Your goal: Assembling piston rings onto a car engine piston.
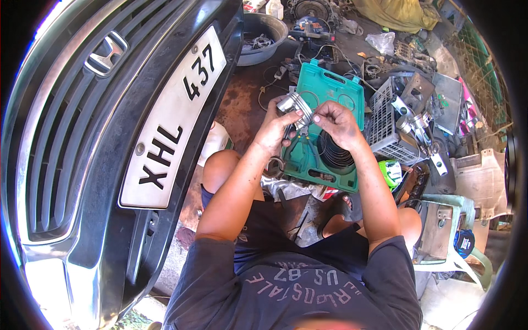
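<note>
A shiny metal piston (289,103) lies tilted in my left hand (271,131), whose thumb and fingers are wrapped round it. Thin piston rings (303,108) circle its right end. At that end the thumb and fingertips of my right hand (340,125) are pinched together on the edge of a ring. Below both hands an open green plastic case (350,99) lies on the ground. A stack of dark round bands (334,153) sits in its lower half, partly behind my right wrist. A metal ring-shaped part (274,167) is beside the case, near my left forearm.
A dark car front (104,181) with a chrome-edged grille fills the left side. Beyond it stands a grey basin (269,41) holding parts. A grey crate (385,118) with pistons and connecting rods (421,129) is at right, above a pale green chair (467,206).
</note>
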Demonstrator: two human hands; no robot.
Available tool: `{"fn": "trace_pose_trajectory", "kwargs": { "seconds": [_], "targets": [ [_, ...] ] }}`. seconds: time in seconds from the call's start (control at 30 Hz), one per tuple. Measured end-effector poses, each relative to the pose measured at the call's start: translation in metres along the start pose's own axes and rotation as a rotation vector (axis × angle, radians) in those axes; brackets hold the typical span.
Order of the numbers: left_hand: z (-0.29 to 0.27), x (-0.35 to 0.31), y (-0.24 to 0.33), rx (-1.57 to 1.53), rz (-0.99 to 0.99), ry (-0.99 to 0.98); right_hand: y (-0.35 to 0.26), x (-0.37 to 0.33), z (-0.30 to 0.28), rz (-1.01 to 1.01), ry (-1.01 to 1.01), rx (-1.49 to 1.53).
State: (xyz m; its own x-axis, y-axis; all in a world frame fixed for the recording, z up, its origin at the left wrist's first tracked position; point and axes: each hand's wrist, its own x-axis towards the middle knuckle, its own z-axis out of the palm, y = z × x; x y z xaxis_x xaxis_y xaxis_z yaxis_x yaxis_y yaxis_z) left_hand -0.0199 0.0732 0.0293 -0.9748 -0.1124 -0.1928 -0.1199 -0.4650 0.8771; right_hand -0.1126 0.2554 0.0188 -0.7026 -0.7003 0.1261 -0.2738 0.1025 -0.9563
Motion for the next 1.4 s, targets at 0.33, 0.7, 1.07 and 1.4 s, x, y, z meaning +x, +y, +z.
{"fn": "trace_pose_trajectory", "kwargs": {
  "seconds": [0.33,0.7,1.07,1.4],
  "targets": [
    [-0.004,-0.001,-0.001,0.012,-0.057,-0.127,-0.016,0.002,0.012,0.031,0.171,0.352],
    [-0.001,-0.004,0.0,0.114,-0.154,-0.204,-0.011,0.008,0.007,-0.343,0.343,-0.357],
    [-0.005,-0.005,0.002,0.037,-0.153,-0.309,0.012,0.003,0.003,0.059,0.123,0.351],
    [-0.01,-0.006,0.003,-0.219,-0.255,-0.397,0.025,-0.001,0.009,0.224,0.048,0.941]
  ]
}}
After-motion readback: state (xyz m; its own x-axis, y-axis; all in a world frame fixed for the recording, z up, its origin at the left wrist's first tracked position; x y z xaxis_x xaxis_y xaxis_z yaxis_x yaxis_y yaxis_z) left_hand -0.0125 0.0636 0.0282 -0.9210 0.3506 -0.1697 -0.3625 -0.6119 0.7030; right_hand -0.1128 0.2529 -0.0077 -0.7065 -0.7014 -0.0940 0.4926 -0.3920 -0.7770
